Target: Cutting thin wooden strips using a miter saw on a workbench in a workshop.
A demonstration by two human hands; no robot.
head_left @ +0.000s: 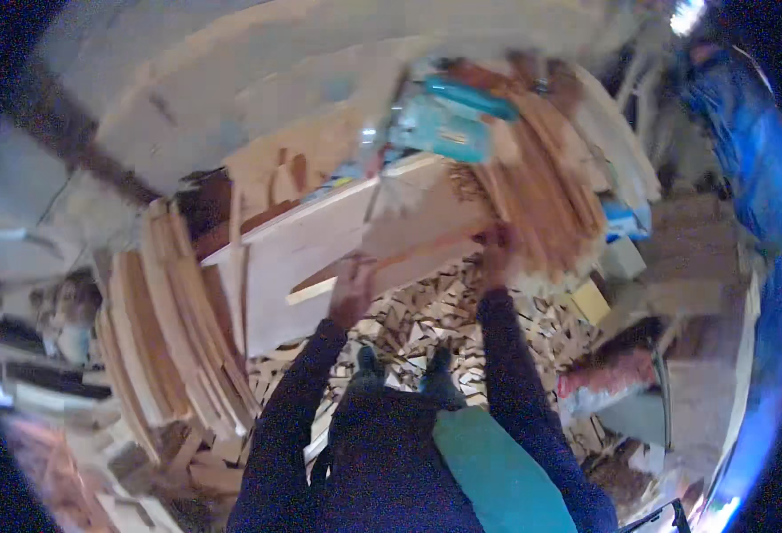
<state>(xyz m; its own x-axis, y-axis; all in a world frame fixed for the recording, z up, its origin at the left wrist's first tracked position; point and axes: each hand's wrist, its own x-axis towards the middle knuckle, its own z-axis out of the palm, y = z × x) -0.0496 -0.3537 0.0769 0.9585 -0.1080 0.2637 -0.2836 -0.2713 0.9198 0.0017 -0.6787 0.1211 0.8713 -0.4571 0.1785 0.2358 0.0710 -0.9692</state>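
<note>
Both hands, left hand [353,289] and right hand [496,253], are gripping the pale flat wooden board [338,240]'s near edge, fingers clamped.

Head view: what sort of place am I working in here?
Most likely a woodworking shop or timber store. Thin reddish-brown wooden slats stand stacked at the left, small pale wood offcuts litter the floor, and a teal handheld power tool rests above the pale flat wooden board under both hands.

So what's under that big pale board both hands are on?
Under the board, the floor is strewn with small wood offcuts, and the person's two shoes stand among them. The left hand and right hand grip its near edge. What supports the board is hidden.
</note>
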